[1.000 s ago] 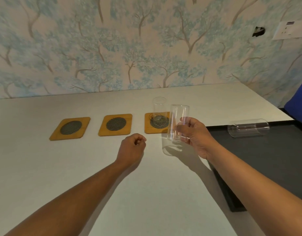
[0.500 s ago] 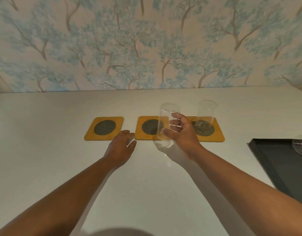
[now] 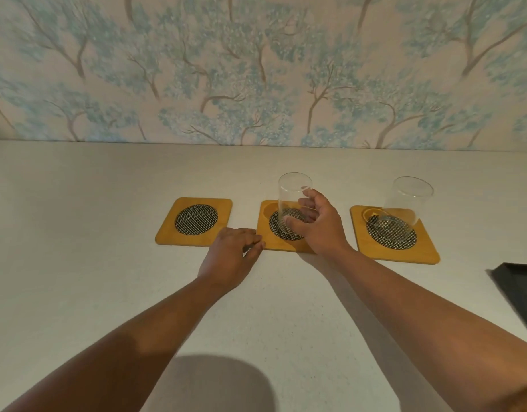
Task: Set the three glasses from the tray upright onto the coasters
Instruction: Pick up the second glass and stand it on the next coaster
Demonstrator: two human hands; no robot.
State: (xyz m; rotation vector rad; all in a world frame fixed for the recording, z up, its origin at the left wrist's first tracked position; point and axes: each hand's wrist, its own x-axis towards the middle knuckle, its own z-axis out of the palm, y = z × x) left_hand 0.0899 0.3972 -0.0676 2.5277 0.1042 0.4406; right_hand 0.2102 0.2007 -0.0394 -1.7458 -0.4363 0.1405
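1. Our left hand lies flat on the table, fingers loosely spread, holding nothing, fingertips touching the middle coaster.
2. Our right hand wraps the glass, upright on it.
3. Another glass stands on the right coaster.

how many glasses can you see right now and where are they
2. One glass stands alone on the right coaster. The other glass is on the middle coaster, gripped by the right hand. A third may be out of frame.
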